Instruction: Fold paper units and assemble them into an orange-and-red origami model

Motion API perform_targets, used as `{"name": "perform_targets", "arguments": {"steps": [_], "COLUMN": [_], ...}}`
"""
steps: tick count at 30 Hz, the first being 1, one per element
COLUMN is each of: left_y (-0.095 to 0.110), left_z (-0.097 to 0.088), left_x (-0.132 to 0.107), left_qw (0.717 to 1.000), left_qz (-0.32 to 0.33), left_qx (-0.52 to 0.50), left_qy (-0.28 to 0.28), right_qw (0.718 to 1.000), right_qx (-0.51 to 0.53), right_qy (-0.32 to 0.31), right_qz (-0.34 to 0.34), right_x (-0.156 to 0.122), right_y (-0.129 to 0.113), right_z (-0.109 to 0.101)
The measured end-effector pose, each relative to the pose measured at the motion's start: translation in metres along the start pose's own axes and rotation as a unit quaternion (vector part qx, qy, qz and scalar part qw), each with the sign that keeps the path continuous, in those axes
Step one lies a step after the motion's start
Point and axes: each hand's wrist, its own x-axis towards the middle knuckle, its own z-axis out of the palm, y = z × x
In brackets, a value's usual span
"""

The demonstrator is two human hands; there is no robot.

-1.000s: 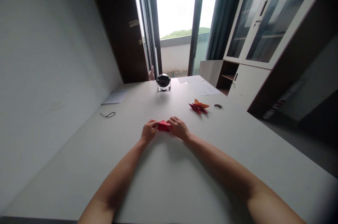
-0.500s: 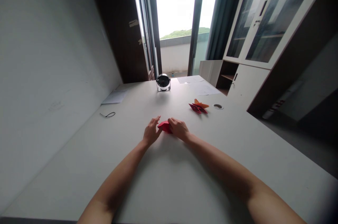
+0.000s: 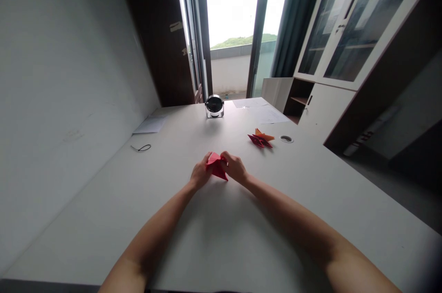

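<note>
A red folded paper [image 3: 217, 167] is held between my two hands over the middle of the white table [image 3: 221, 238]. My left hand [image 3: 200, 172] is closed on its left edge, with the thumb and fingers pinching it. On the other side my right hand [image 3: 235, 167] pinches the right edge, fingers curled. One pointed corner of the paper sticks out toward me, below the right hand. Farther back to the right lie folded red paper pieces [image 3: 259, 141] and an orange folded paper piece [image 3: 265, 136], close together.
A round black device on a silver stand [image 3: 214, 106] stands near the far edge. Paper sheets [image 3: 271, 114] lie at the far right, and another sheet [image 3: 150, 124] at the left by the wall. A black cable tie [image 3: 141, 148] and a round cable hole [image 3: 286, 139] are on the table.
The red paper has turned and opened out, so more of its surface and a corner toward me show. My left hand's fingers have closed onto it.
</note>
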Motion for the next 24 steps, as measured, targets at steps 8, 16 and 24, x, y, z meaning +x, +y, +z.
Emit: {"name": "perform_targets", "arguments": {"steps": [8,16,24], "left_y": [-0.009,-0.015,-0.028], "left_z": [-0.003,0.005,0.0], "left_x": [0.007,0.01,0.011], "left_qw": [0.99,0.973,0.993], "left_qz": [0.015,0.005,0.046], "left_qx": [-0.139,-0.232,-0.107], "left_qy": [0.012,-0.015,0.035], "right_qw": [0.998,0.995,0.995], "right_qx": [0.054,0.088,0.079], "right_qy": [0.005,0.001,-0.015], "right_qz": [0.029,0.049,0.053], "right_x": [0.002,0.004,0.003], "right_y": [0.001,0.006,0.017], "right_z": [0.0,0.002,0.008]}}
